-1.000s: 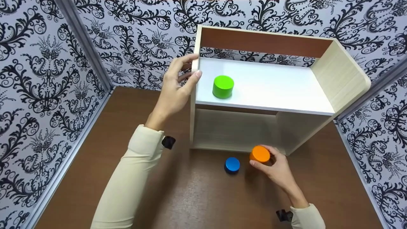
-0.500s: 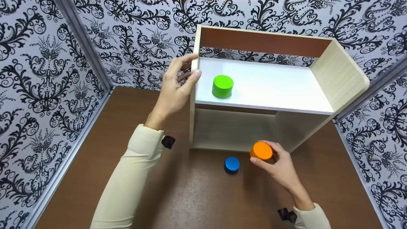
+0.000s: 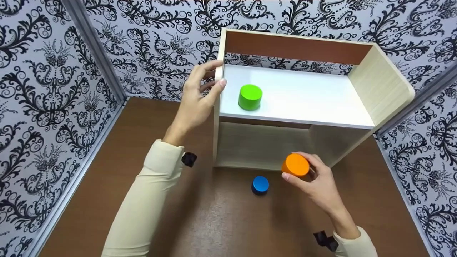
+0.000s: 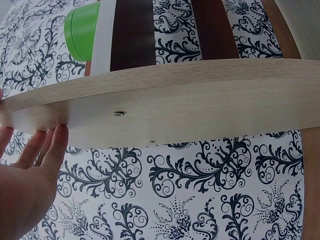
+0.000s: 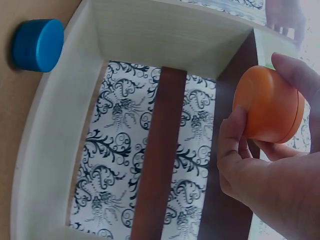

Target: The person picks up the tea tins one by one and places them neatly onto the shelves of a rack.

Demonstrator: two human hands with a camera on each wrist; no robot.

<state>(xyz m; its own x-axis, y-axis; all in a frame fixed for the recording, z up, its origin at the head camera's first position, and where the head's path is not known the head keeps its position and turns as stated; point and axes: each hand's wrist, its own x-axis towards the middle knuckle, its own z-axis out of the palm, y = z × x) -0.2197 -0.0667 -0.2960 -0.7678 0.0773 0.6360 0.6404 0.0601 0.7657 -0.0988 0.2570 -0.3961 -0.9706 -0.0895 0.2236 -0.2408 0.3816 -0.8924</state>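
My right hand (image 3: 321,184) grips an orange round lidded container (image 3: 296,165) between thumb and fingers, raised above the table before the lower shelf opening. A seam near one end of the container (image 5: 267,102) shows in the right wrist view. My left hand (image 3: 198,96) holds the front edge of the shelf unit's left side panel (image 4: 200,97), thumb on the inner side and fingers on the outer face. On the white upper shelf (image 3: 307,96) stands a green round container (image 3: 250,97), near that panel. A smaller-looking blue round container (image 3: 260,185) stands on the table in front of the unit.
The light-wood shelf unit has a reddish-brown back strip (image 3: 296,46) and a lower compartment (image 3: 260,144). It stands on a brown table (image 3: 214,221). Patterned walls (image 3: 153,50) with grey metal edging (image 3: 96,46) enclose the left, back and right.
My right hand has lifted the orange container off the table, upward and slightly to the right. The left hand, the green container and the blue container have stayed in place.
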